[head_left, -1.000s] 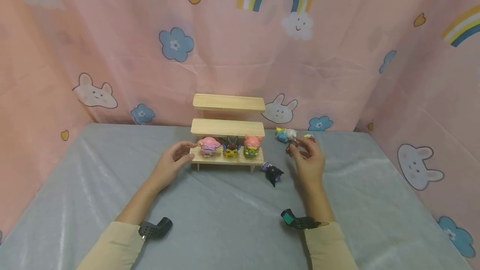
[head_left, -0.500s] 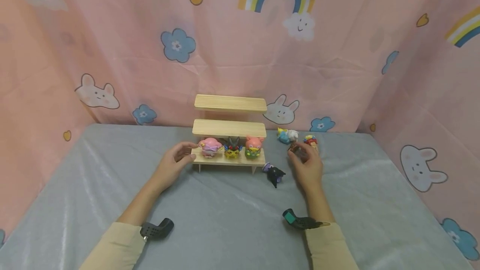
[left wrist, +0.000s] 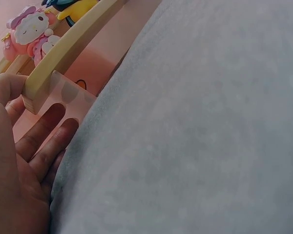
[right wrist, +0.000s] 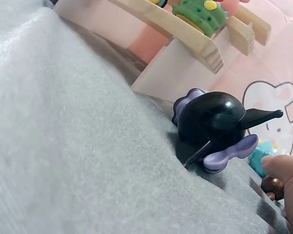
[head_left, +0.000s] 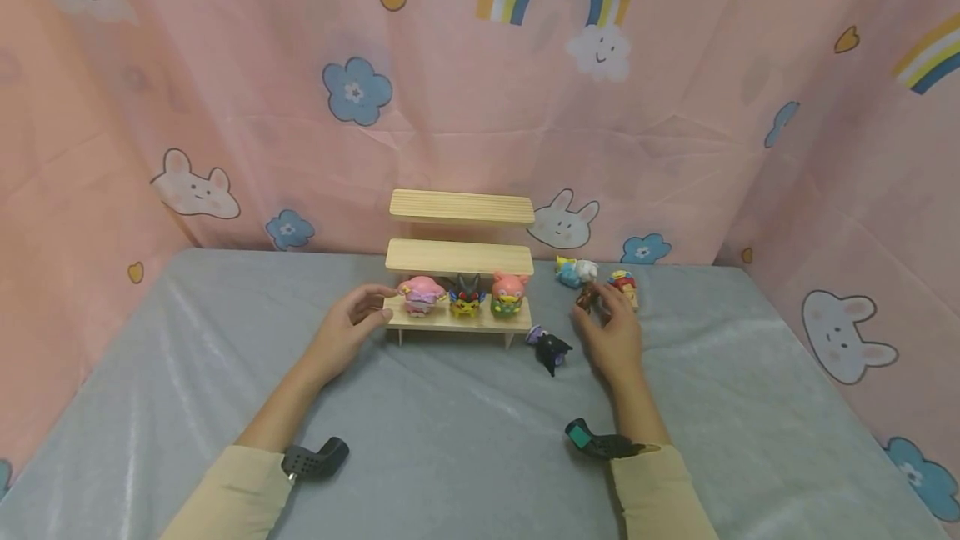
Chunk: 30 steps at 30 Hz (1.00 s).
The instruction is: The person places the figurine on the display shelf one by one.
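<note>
My left hand (head_left: 345, 325) holds the left end of a three-tier wooden display shelf (head_left: 459, 317); the left wrist view has the thumb (left wrist: 7, 87) against the lowest board's end and other fingers stretched behind it. On that board stand a pink figurine (head_left: 422, 296), a yellow one with a dark eared hood (head_left: 466, 297) and one in a pink-and-green outfit (head_left: 508, 296). To the right, my right hand (head_left: 615, 338) pinches a small brown figurine (head_left: 587, 297) low over the table, its far side partly covered by fingers. A black-and-purple figurine (right wrist: 212, 122) lies nearer the shelf.
Behind the right hand lie a blue, yellow and white figurine or pair (head_left: 576, 272) and a red-capped figurine (head_left: 624, 287). Grey cloth covers the table (head_left: 450, 440). A pink printed curtain (head_left: 465, 132) rises close behind the shelf.
My right hand has shifted slightly back toward me and down with the brown figurine, uncovering the red-capped figurine. The left hand stays at the shelf end; the view has drifted slightly.
</note>
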{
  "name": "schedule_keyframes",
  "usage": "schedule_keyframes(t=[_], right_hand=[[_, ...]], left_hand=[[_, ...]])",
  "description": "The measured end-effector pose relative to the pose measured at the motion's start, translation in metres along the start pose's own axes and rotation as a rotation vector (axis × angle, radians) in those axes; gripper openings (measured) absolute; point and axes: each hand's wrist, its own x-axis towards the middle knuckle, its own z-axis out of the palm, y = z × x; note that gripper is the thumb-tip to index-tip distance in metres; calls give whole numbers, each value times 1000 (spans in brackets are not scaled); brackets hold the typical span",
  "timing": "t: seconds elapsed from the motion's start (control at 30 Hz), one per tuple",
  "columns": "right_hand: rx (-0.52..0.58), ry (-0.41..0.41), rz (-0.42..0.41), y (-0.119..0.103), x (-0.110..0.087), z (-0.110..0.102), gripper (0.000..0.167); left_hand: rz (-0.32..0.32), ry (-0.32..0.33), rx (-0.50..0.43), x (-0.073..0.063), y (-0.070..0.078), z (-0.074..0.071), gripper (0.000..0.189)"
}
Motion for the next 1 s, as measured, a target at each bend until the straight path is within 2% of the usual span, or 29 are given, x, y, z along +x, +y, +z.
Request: schedule_keyframes(t=[0.17,0.3,0.63,0.83,1.0], right_hand=[[-93,-75,4,0,1,-2,62],[-102,-94,10,0,1,-3,63],[-56,-10,-46,2,1,2,44],[-126,-3,-29,-1,0,4,45],[-141,10,-21,-3,0,5,40]], left_hand=[[10,-4,-3,0,0,0,32],[3,-2,-4,1,-1,1,32],[-4,-3,5,1,-2,0,31],[-13,-5,6,2,-2,1,32],[-11,-6,6,1,-3,0,32]])
